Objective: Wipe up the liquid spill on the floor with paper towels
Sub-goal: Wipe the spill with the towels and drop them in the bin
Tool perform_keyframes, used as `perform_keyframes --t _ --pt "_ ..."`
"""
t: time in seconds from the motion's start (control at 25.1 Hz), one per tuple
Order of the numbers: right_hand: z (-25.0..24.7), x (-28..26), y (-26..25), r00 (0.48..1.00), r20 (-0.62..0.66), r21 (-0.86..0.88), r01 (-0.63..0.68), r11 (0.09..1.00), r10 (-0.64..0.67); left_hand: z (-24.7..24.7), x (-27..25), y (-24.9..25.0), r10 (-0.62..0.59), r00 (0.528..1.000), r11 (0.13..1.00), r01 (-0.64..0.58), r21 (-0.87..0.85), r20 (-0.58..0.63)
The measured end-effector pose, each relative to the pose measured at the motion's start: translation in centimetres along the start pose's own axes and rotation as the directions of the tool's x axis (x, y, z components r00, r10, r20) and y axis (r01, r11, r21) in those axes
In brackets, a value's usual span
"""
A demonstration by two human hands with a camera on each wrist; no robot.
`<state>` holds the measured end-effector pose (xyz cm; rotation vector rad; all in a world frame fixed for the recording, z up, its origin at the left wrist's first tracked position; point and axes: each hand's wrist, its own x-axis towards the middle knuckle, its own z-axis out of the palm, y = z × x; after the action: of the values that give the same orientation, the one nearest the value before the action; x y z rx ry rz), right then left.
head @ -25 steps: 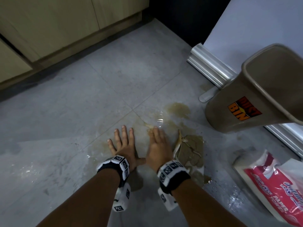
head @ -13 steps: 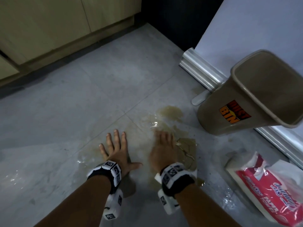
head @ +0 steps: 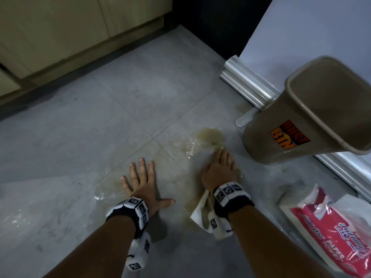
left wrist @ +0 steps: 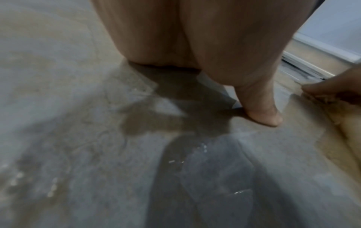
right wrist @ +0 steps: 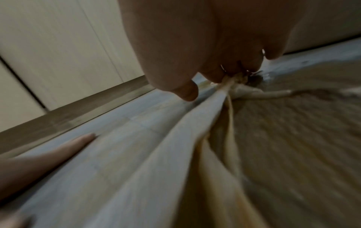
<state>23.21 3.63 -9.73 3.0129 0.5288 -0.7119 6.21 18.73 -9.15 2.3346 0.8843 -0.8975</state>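
On the grey tiled floor (head: 112, 109), my right hand (head: 217, 170) presses a soggy white paper towel (head: 200, 209) into the brownish liquid spill (head: 208, 135), fingers together; left hand (head: 141, 181) lies flat, fingers apart.

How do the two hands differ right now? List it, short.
1. The left hand lies flat on the bare grey tiled floor with fingers spread; the right hand has its fingers together.
2. The left hand holds nothing; the right hand presses a soaked, brown-stained paper towel into the brownish liquid spill.
3. The right hand reaches farther forward.

Both wear marker-covered wrist bands.
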Motion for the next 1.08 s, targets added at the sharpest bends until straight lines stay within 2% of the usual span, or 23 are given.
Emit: perform_keyframes --t 0.04,0.08,0.16,0.24,0.32,0.4,0.44,0.56,0.68,0.76,0.8,0.84,0.88,0.96,1.0,1.08 --pt "-0.6 1.0 -0.4 1.0 0.0 0.02 -0.023 1.0 0.023 0.0 0.0 0.0 0.005 1.0 1.0 -0.005 -0.003 0.002" --pt "-0.7 1.4 -1.5 1.0 0.007 0.042 0.013 0.999 -0.013 0.1 0.0 -0.1 0.007 1.0 1.0 -0.007 -0.006 0.004" --pt "0.0 0.4 -3.8 0.984 0.0 0.036 0.177 0.984 -0.177 0.1 -0.1 -0.1 -0.002 1.0 1.0 0.002 -0.002 0.005" --pt "0.7 -1.9 -3.9 0.963 -0.007 -0.024 0.27 0.963 -0.27 -0.1 -0.1 0.2 -0.011 1.0 1.0 0.011 0.002 0.005" --pt "0.3 -2.1 -1.8 0.979 0.004 -0.055 0.204 0.977 -0.204 -0.1 0.0 0.1 -0.007 1.0 1.0 0.007 0.0 -0.003" --pt "-0.2 -0.1 0.1 0.996 -0.047 -0.048 0.07 0.996 -0.072 0.0 0.1 0.0 0.0 1.0 1.0 0.0 -0.002 -0.008" --pt "-1.0 1.2 0.2 0.999 -0.025 -0.024 0.03 0.999 -0.031 0.0 0.1 -0.1 0.003 1.0 1.0 -0.003 -0.001 -0.006" --pt "-2.0 5.0 -1.7 1.0 -0.01 0.034 0.02 0.999 -0.02 0.4 0.2 -0.4 0.012 1.0 1.0 -0.012 -0.001 -0.02" --pt "-1.5 4.7 -4.3 0.98 0.019 0.004 0.196 0.981 -0.196 0.2 -0.1 -0.3 0.002 1.0 1.0 -0.002 -0.009 -0.005" --pt "-1.3 2.4 -3.6 0.945 0.008 -0.046 0.328 0.944 -0.328 0.0 -0.1 0.1 0.003 1.0 1.0 -0.003 -0.008 -0.002" --pt "-1.5 1.6 -2.5 0.936 0.021 -0.084 0.352 0.932 -0.352 -0.1 0.0 0.2 0.006 1.0 1.0 -0.006 -0.011 -0.002" --pt "-1.6 1.2 -1.4 0.951 0.045 -0.135 0.31 0.941 -0.307 -0.1 0.0 0.1 0.008 1.0 1.0 -0.008 -0.014 -0.003" --pt "-1.7 1.4 -0.2 0.981 0.029 -0.151 0.194 0.969 -0.192 -0.1 0.1 0.0 0.008 1.0 1.0 -0.008 -0.014 -0.003" --pt "-1.9 3.4 0.8 1.0 0.004 -0.105 -0.008 0.994 0.008 0.1 0.2 -0.2 0.014 1.0 1.0 -0.014 -0.002 0.008" --pt "-2.0 4.7 0.4 1.0 -0.005 -0.063 -0.024 0.998 0.023 0.2 0.2 -0.2 0.018 1.0 1.0 -0.018 0.004 0.011" --pt "-1.7 6.7 -1.8 0.998 -0.03 0.0 0.06 0.998 -0.06 0.2 0.3 -0.4 0.012 1.0 1.0 -0.012 0.001 -0.002"
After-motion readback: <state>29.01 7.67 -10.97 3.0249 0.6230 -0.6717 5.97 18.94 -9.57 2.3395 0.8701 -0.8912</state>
